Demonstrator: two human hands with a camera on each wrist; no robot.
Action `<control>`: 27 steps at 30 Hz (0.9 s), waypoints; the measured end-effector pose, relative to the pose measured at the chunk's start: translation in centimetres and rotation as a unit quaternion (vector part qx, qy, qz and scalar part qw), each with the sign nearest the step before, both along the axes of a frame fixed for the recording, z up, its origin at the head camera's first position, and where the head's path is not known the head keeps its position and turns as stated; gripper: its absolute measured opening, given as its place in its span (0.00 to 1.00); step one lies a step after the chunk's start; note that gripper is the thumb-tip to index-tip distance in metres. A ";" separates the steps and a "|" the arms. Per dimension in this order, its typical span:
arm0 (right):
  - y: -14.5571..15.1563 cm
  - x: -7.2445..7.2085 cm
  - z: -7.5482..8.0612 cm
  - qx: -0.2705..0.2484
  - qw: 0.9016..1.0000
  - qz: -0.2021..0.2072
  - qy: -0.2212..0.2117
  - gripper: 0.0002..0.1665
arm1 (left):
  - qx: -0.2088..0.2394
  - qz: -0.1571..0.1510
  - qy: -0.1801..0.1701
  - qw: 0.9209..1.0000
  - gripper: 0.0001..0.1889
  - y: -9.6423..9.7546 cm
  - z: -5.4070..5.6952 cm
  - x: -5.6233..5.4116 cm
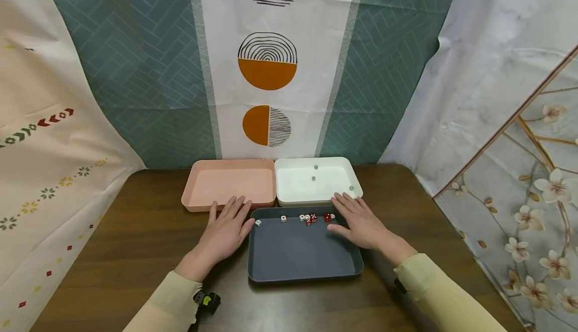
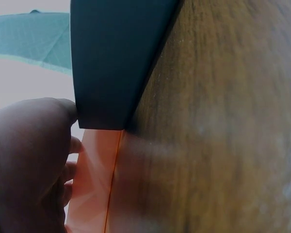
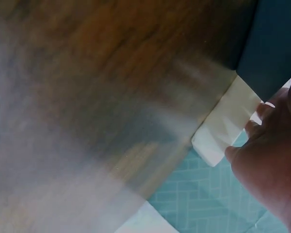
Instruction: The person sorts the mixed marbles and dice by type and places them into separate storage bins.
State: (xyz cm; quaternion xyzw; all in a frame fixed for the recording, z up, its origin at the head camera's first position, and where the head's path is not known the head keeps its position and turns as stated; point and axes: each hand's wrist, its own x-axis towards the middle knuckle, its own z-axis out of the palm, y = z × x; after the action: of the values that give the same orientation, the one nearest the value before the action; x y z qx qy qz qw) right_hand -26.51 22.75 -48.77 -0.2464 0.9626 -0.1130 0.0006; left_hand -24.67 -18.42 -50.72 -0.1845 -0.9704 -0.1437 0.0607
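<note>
Small white and red cube dice [image 1: 313, 217] lie in a loose left-to-right row inside a dark grey, shallow rectangular tray [image 1: 307, 254], close to its far wall. We log the tray's long axis as left to right too, so row and tray line up. Hands flank the row. The left hand [image 1: 226, 229] is at the left end, thumb just beside the lone white die [image 1: 258, 222]; the right hand [image 1: 358, 224] is at the right end, thumb over the tray beside the red die [image 1: 327, 217]. We judge the right hand nearer to most of the dice. Hands well apart, fingers straight, nothing gripped; we can't tell if fingertips touch anything. Beyond the left fingers, a pink rectangular tray [image 1: 230, 176]; beyond the right, a white rectangular tray [image 1: 295, 186] with three small green pieces [image 1: 313, 178], shape unclear. Everything sits on a brown wood-grain surface [image 1: 135, 241].
</note>
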 end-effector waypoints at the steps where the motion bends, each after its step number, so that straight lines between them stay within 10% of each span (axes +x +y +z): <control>1: 0.0 0.0 0.0 -0.001 1.000 0.001 0.001 0.55 | 0.001 0.001 0.001 1.000 0.34 0.0 0.0 0.0; 27: 0.3 -0.3 -0.5 0.005 1.000 -0.002 -0.001 0.58 | -0.016 -0.003 0.015 1.000 0.32 0.5 1.0 0.0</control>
State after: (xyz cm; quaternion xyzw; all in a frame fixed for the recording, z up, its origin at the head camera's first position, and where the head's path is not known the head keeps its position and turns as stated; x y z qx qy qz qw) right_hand -26.77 23.05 -49.25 -0.2447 0.9635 -0.1081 0.0031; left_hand -24.67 -17.90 -49.73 -0.1908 -0.9709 -0.1253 0.0721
